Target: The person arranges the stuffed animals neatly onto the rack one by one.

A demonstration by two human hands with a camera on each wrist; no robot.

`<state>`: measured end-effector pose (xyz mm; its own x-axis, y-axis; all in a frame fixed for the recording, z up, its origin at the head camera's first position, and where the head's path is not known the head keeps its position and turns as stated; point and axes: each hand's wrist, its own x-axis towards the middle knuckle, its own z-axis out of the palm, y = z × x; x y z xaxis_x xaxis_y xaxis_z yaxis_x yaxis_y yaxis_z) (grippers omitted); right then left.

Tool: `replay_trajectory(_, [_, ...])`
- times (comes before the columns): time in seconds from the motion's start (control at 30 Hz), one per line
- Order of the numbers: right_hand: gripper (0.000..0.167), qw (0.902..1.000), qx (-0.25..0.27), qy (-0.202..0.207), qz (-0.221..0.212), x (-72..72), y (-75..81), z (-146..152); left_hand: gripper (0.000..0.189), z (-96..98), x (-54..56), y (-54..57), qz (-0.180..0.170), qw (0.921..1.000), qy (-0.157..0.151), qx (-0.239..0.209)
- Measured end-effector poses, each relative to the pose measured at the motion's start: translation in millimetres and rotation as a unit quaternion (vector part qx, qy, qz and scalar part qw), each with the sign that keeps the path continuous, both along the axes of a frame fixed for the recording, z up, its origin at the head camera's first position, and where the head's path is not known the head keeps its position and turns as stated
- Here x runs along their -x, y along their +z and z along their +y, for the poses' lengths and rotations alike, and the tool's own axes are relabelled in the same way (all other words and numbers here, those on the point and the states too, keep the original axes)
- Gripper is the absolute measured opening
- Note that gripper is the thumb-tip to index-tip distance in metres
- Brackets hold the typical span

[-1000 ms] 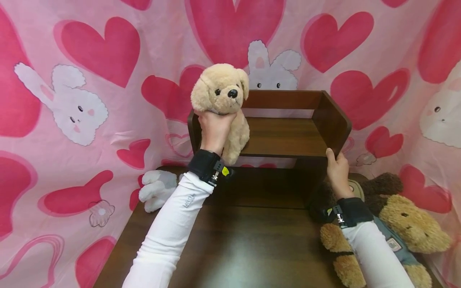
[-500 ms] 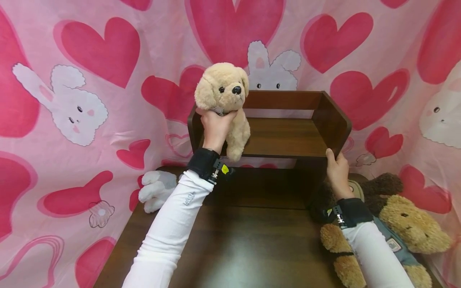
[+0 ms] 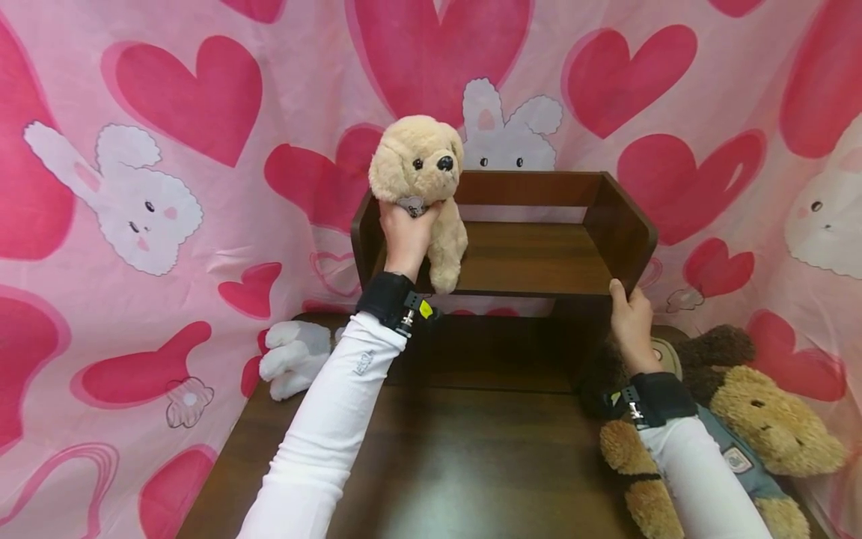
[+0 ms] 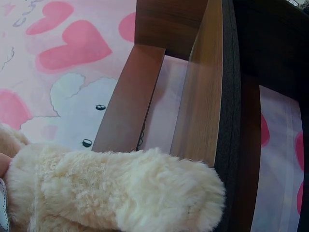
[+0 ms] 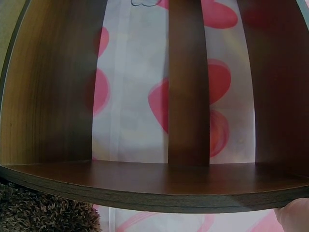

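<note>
A cream plush puppy (image 3: 420, 153) is held by my left hand (image 3: 408, 238), which grips it below the head, around the neck. A small grey tag shows at its collar. The puppy is upright at the left end of a dark brown wooden shelf (image 3: 539, 254), its front paw close over the shelf's front edge. In the left wrist view, the puppy's furry body (image 4: 120, 191) overlaps the shelf boards. My right hand (image 3: 631, 329) holds the shelf's right front corner, thumb on the edge. Only a fingertip (image 5: 295, 216) of it shows in the right wrist view.
The shelf stands at the back of a brown desk (image 3: 485, 457). To the right lie a tan teddy bear (image 3: 774, 419) in grey-blue clothes and a dark brown plush (image 3: 720, 352). A grey-white plush (image 3: 296, 355) sits at the left back. Pink heart-print fabric hangs behind.
My left hand has moved slightly right and up with the puppy, whose head has turned and uncovered the collar tag. The right hand stays on the shelf corner.
</note>
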<state>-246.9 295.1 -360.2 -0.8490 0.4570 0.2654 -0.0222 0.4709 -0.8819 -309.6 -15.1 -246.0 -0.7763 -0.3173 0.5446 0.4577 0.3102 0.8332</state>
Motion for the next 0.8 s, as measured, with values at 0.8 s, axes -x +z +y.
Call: replay_trajectory(0.8, [0.049, 1.0, -0.007, -0.001, 0.0, 4.7, 1.6, -4, 0.074, -0.6, 10.8, 0.7, -0.065, 0.9964, 0.047, 0.03])
